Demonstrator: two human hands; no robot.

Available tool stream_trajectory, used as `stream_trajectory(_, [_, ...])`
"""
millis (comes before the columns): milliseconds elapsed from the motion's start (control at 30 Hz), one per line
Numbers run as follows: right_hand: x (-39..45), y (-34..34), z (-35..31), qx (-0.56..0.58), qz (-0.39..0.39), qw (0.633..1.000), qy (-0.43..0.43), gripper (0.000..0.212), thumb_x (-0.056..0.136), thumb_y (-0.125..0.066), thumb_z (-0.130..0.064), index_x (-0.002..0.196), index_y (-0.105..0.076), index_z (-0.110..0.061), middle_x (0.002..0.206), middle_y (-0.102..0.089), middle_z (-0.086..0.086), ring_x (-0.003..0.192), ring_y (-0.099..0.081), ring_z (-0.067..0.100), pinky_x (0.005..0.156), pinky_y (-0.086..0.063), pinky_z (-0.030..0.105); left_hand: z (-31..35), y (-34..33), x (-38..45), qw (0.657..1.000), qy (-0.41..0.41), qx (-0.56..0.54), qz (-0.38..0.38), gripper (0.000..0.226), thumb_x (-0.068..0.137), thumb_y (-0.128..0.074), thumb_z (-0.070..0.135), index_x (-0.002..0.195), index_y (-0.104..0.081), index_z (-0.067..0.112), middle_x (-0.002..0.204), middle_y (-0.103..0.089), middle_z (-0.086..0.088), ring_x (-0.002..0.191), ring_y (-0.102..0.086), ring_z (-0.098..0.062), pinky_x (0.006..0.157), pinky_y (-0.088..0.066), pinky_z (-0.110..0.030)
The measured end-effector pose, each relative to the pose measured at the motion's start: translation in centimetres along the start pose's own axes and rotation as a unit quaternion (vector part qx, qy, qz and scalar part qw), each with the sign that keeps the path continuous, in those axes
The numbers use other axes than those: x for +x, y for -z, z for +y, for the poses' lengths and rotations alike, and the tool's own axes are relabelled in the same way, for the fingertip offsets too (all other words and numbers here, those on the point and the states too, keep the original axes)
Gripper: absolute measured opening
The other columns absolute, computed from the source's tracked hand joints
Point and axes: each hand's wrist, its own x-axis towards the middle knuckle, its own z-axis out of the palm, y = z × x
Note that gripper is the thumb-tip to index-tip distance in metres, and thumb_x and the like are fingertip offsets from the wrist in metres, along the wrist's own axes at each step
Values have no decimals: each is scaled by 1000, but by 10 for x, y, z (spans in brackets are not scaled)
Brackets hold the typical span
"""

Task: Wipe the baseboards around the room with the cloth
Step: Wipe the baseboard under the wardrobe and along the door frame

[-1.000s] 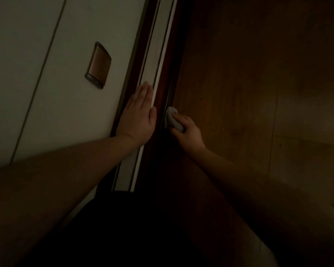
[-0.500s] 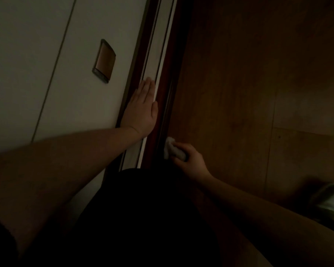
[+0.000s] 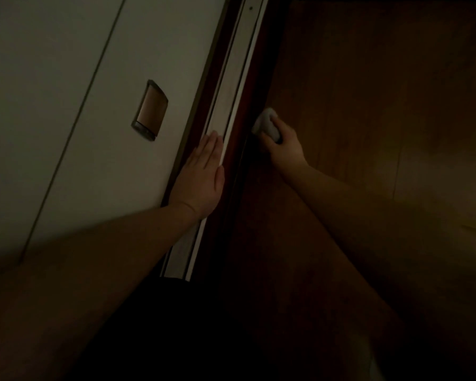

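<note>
A person in a dim room is holding a pale cloth [image 3: 267, 125] against the dark baseboard [image 3: 252, 111], seen from above

The right hand [image 3: 282, 145] is curling its fingers round the bunched cloth and pressing it to the dark red-brown strip where the wall meets the wooden floor [image 3: 368, 105]. The left hand [image 3: 201, 177] is lying flat with straight fingers held together, palm resting on the edge of a white panel [image 3: 121, 133] and the pale track [image 3: 231, 86] beside it. A small recessed bronze pull [image 3: 149, 110] is sitting in the panel, up and left of the left hand. Both bare forearms are reaching in from the bottom of the view; the lower area is too dark to make out
</note>
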Motion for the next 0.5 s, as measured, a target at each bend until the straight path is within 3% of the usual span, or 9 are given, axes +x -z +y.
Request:
stream_trajectory(100, [6, -9, -9, -25, -12, 1000, 11, 54, 99, -56, -27, 150, -38, -23, 150, -35, 7, 134, -41, 21, 110, -40, 34, 1, 1, -1, 1000, -2, -7, 3, 58, 104, -26, 27, 157, -13, 9, 165, -10, -6, 152, -6, -17, 123, -10, -34])
stream_trajectory(233, [-13, -8, -5, -65, -35, 997, 13, 48, 98, -59, -25, 144, -47, -28, 145, -39, 3, 128, -43, 17, 99, -38, 20, 1, 1, -1, 1000, 0, -9, 5, 58, 103, -24, 28, 157, -13, 10, 165, -10, -5, 152, -6, -16, 123, -8, -31])
stream_trajectory(500, [-128, -30, 23, -66, -109, 992, 13, 48, 92, -67, -16, 138, -55, -18, 132, -46, 1, 123, -42, 8, 103, -29, 12, 2, 2, -1, 1000, 7, -12, -1, 56, 106, -28, 25, 158, -12, 11, 166, -8, -4, 152, -4, -15, 124, -10, -34])
